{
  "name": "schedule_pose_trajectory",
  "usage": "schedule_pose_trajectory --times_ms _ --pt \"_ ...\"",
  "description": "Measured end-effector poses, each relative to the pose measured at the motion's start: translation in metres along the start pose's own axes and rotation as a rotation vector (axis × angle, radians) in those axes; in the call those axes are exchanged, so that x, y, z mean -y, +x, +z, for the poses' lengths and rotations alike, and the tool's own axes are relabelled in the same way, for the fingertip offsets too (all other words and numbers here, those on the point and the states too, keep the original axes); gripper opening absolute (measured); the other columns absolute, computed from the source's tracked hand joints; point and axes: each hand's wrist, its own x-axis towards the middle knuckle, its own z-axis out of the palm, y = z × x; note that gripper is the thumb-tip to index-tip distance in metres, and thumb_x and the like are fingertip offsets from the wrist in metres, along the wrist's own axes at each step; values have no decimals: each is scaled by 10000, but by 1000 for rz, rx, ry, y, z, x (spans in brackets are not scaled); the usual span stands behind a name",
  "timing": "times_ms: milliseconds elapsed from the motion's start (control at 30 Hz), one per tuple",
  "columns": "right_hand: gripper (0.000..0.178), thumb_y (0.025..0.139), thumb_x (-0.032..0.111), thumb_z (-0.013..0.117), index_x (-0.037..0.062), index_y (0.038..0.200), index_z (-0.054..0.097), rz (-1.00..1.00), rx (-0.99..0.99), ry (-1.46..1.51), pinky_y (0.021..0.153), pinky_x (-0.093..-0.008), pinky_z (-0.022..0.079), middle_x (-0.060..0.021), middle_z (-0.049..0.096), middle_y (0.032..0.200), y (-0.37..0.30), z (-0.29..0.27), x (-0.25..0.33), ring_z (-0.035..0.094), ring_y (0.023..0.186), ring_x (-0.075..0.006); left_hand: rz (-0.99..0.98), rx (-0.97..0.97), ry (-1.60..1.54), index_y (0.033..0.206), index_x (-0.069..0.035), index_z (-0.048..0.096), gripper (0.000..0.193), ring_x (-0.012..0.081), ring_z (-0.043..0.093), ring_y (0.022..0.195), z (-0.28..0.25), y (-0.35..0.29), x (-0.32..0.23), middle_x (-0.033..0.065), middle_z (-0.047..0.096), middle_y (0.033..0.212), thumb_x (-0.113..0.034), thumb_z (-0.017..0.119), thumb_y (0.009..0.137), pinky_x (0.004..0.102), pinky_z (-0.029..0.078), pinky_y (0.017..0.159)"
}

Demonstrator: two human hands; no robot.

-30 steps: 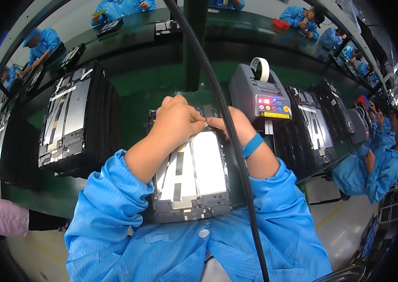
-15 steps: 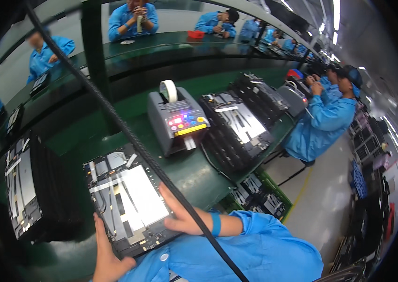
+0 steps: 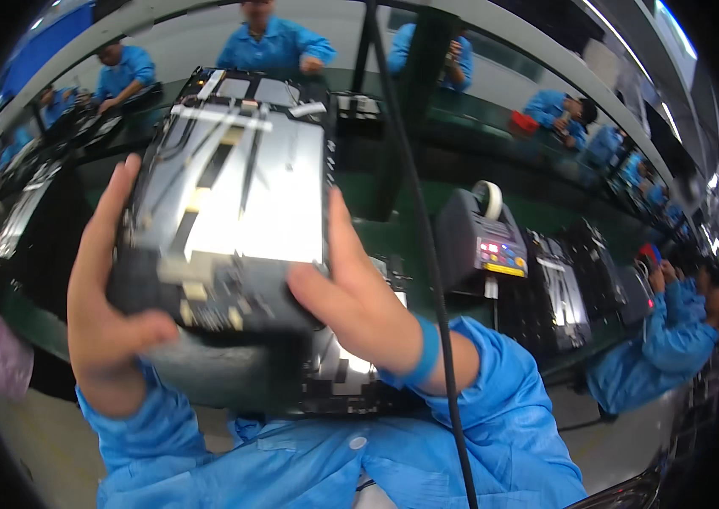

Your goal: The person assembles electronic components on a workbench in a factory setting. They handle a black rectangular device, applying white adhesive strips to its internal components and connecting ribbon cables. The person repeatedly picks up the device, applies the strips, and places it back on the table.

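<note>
Between my hands is a dark opened tablet [image 3: 270, 204], raised above the green bench, its inside facing me. It carries a bright silver plate, dark flat cables, white tape strips and a circuit board along the near edge. My left hand [image 3: 109, 314] grips its left side, thumb over the near corner. My right hand [image 3: 355, 297] holds the right edge, thumb resting on the circuit board end. The near edge is smeared by motion. Below, partly hidden by the held one and my right hand, another opened tablet [image 3: 338, 386] lies on the bench.
A grey tape dispenser [image 3: 478, 246] stands right of my hands, with stacked opened tablets [image 3: 559, 288] beyond it. Another stack [image 3: 24, 216] stands at left. A black cable [image 3: 423, 212] hangs across the view. Several people in blue work opposite; a person [image 3: 665, 331] sits at right.
My hands have lifted the opened tablet off the bench, exposing another beneath. The view has turned left, so the tape dispenser appears farther right.
</note>
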Motion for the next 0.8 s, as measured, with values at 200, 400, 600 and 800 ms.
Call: schedule_pose_trajectory --times_ms 200,400,600,800 --pt "984 886 431 589 -157 1424 12 136 -31 33 1161 -424 91 -376 70 1491 81 59 -70 54 1428 -435 -84 76 145 1421 97 299 1163 275 361 1356 -99 23 72 219 356 1466 -404 885 550 345 225 1121" --pt "984 836 325 647 -163 1421 25 192 -22 -26 1170 -392 100 -363 46 1502 73 73 -66 30 1437 -417 -189 40 27 1400 107 339 1113 255 432 1304 -101 4 91 202 404 1434 -374 860 542 335 262 1109" --pt "1024 852 406 641 -148 1428 1 164 29 -104 1162 -376 135 -363 16 1504 61 56 -66 63 1433 -423 -114 91 124 1418 75 323 1129 292 362 1359 -98 7 107 202 367 1469 -536 798 597 392 230 1131" --pt "648 865 331 629 -70 1323 409 -21 -51 -248 1044 -381 359 -307 415 1347 -21 -26 -19 408 1280 -378 24 0 456 1424 38 330 656 281 283 1403 -113 -32 77 177 311 1505 -124 595 846 394 181 1152"
